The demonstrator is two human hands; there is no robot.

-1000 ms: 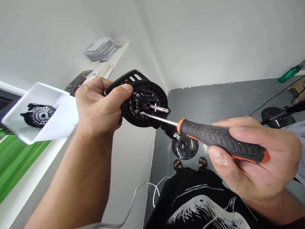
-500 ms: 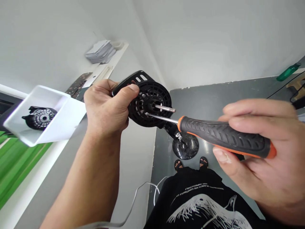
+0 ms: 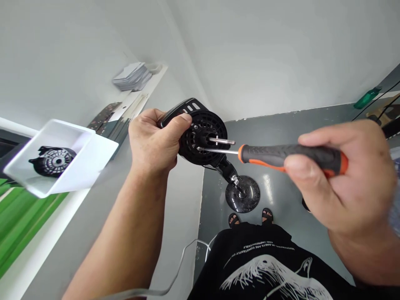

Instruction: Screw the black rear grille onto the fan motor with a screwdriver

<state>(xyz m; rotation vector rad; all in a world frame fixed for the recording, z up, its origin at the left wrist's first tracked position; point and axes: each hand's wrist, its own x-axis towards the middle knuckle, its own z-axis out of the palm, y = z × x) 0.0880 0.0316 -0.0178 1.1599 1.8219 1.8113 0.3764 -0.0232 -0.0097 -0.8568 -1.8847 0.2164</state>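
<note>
My left hand (image 3: 154, 139) is closed around the back of a black fan motor housing (image 3: 201, 135) with a slotted grille face and a metal shaft sticking out toward me. My right hand (image 3: 340, 175) grips a screwdriver (image 3: 290, 156) with a black and orange handle. Its thin metal blade points left and its tip rests on the grille just below the shaft. The housing sits on a short neck above a round black base (image 3: 243, 194) on the floor.
A white bin (image 3: 78, 162) at the left holds another black motor part (image 3: 51, 160). A stack of white cards (image 3: 133, 71) lies on a ledge by the wall. A green bottle (image 3: 367, 98) and cables are on the grey floor at right. A white cable (image 3: 184, 254) hangs near my body.
Both hands and the housing shifted right and slightly up in view. My right hand rolled on the screwdriver handle, and the blade now lies more level against the grille.
</note>
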